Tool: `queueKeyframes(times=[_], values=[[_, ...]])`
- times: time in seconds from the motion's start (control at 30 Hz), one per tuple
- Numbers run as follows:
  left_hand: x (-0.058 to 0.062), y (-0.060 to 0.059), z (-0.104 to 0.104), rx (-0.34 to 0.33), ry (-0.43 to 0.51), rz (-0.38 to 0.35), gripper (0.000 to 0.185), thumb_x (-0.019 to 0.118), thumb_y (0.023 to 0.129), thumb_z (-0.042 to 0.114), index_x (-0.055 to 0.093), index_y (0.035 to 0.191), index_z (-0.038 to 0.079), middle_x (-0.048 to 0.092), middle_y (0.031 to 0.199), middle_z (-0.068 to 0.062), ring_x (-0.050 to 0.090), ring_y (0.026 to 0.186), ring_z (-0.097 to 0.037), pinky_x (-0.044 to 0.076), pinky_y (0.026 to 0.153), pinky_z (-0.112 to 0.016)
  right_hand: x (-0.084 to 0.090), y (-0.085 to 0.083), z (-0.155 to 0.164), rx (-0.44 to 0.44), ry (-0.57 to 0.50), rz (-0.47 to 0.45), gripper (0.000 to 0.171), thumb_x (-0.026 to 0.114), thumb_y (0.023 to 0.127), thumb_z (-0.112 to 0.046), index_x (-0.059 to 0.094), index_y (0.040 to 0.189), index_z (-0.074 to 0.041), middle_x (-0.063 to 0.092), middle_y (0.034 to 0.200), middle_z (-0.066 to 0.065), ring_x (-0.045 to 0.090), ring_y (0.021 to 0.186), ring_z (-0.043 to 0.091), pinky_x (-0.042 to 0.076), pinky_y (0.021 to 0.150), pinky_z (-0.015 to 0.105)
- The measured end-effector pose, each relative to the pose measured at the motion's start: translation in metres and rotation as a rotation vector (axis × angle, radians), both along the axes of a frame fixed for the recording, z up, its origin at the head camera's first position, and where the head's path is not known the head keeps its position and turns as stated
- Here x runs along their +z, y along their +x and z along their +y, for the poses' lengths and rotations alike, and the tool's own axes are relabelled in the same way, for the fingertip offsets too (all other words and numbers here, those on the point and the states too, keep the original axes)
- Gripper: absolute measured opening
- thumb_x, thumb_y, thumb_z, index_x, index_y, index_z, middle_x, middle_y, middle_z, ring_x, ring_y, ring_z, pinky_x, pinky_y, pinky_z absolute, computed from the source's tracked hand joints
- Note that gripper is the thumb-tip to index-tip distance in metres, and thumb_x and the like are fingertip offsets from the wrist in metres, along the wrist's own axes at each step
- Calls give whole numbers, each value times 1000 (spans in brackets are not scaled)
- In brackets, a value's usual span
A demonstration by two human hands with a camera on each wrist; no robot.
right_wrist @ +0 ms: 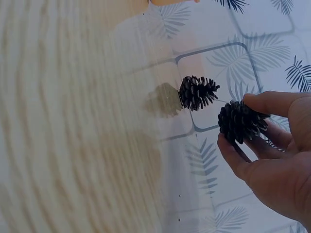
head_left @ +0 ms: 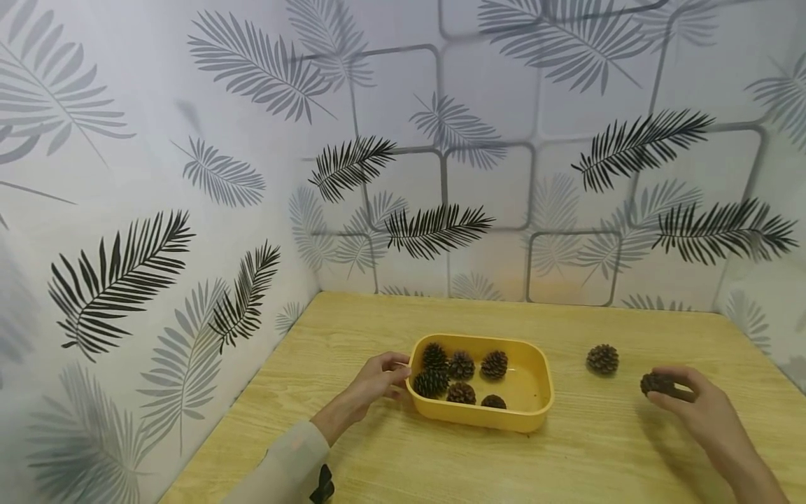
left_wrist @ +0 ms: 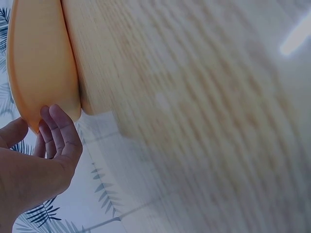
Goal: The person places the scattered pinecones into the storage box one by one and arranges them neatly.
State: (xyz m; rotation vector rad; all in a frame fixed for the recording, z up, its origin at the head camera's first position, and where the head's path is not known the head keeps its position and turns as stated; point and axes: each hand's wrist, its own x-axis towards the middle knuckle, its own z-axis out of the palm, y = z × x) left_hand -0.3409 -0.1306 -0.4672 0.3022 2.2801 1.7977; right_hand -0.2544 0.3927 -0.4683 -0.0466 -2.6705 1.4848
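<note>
A yellow plastic tray (head_left: pixel 543 395) sits mid-table with several brown pine cones (head_left: pixel 461 365) inside. My left hand (head_left: pixel 380 378) holds the tray's left rim (left_wrist: pixel 36 73) with thumb and fingertips (left_wrist: pixel 58 121). My right hand (head_left: pixel 683 402) pinches a dark pine cone (head_left: pixel 657 383) between thumb and fingers, just above the table at the right; the right wrist view shows that cone (right_wrist: pixel 239 121) in the fingertips. Another loose pine cone (head_left: pixel 602 358) lies on the table between the tray and my right hand, and this loose cone (right_wrist: pixel 197 92) also appears in the right wrist view.
The wooden table (head_left: pixel 567 462) is boxed in by leaf-patterned walls (head_left: pixel 189 210) on the left, back and right. Bare tabletop stretches in front of the tray toward me.
</note>
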Motion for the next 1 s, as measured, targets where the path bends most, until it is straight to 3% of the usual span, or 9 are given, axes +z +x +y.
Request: queueKeyframes(times=[0.17, 0.33, 0.43, 0.5, 0.57, 0.67, 0.77, 0.87, 1.0], values=[[0, 1, 0, -6, 5, 2, 38, 62, 106, 18, 59, 139, -1, 65, 117, -14, 69, 92, -19, 63, 82, -42, 0, 1, -4, 19, -5, 16, 66, 63, 106, -37, 41, 154, 2, 25, 158, 38, 39, 134, 61, 60, 85, 37], [-1, 0, 0, -4, 11, 4, 38, 63, 106, 18, 59, 139, 0, 65, 117, -14, 69, 92, -19, 63, 82, -41, -2, 1, -11, 17, 22, 59, 64, 64, 105, -38, 44, 153, 0, 31, 157, 36, 46, 131, 55, 53, 78, 19], [-2, 0, 0, 2, 10, 4, 38, 64, 106, 18, 59, 139, 0, 65, 118, -14, 68, 91, -19, 63, 81, -41, -4, -1, -17, 15, 34, 107, 63, 68, 103, -34, 47, 150, 3, 46, 151, 23, 62, 118, 20, 51, 76, 13], [-2, 1, 0, 3, 8, 4, 39, 64, 106, 19, 59, 139, 0, 65, 118, -15, 68, 92, -19, 63, 81, -41, -5, -3, -22, 19, 35, 135, 62, 71, 101, -31, 50, 148, 4, 55, 142, 4, 58, 106, -4, 52, 77, 13], [-1, 2, 0, 3, 6, 4, 40, 64, 106, 19, 59, 140, 0, 65, 119, -15, 68, 93, -20, 63, 81, -41, -6, -4, -26, 24, 27, 157, 62, 73, 100, -29, 51, 147, 5, 55, 134, -10, 49, 98, -20, 53, 78, 13], [0, 4, 0, 2, 9, 6, 41, 64, 106, 19, 58, 140, -1, 64, 119, -16, 69, 95, -24, 63, 82, -42, -5, -5, -32, 43, 19, 159, 63, 73, 100, -30, 50, 148, 4, 54, 135, -11, 48, 98, -21, 54, 79, 14], [1, 6, 0, 3, 16, 4, 41, 64, 106, 19, 57, 141, -2, 64, 119, -15, 69, 98, -28, 63, 83, -44, -1, -7, -38, 53, 24, 156, 63, 72, 101, -31, 49, 148, 3, 55, 144, 12, 47, 99, -21, 54, 80, 15], [1, 6, 0, 7, 22, 1, 41, 63, 106, 19, 57, 141, -2, 64, 119, -15, 68, 98, -27, 63, 83, -43, 3, -8, -44, 62, 38, 159, 63, 71, 101, -32, 49, 149, 3, 47, 150, 26, 47, 101, -19, 54, 81, 14], [1, 5, -1, 7, 22, 2, 41, 63, 106, 19, 57, 140, -2, 64, 119, -15, 68, 95, -23, 63, 81, -41, 7, -10, -51, 80, 48, 160, 62, 70, 103, -31, 48, 150, 3, 42, 155, 31, 60, 115, 9, 54, 82, 14]])
